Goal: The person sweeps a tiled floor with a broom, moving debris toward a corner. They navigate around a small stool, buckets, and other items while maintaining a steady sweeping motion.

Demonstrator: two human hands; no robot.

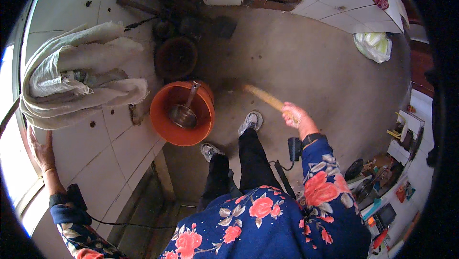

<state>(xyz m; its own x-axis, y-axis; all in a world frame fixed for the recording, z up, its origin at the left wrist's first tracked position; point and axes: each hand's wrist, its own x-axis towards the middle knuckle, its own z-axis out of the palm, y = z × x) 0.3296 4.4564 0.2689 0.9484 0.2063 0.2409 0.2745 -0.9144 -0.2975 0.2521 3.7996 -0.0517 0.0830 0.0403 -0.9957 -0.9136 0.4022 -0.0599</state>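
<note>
My right hand [294,115] grips a long, light-brown stick-like thing [267,98], perhaps a wooden handle; its far end points left over the floor and looks blurred. On the left, my left hand [43,151] reaches up beside the window frame, its fingers close to the lower edge of a folded beige cloth [86,94] on the tiled wall. I cannot tell whether that hand holds anything. Between my two hands stands an orange plastic bucket [156,115], and a metal ladle or dipper [183,115] lies in it, its handle resting on the far rim.
A dark round vessel [175,58] stands behind the bucket. A plastic bag with pale green contents [373,45] lies by the tiled counter at the upper right. Cluttered shelves [376,173] line the right side. A cable crosses below my left arm.
</note>
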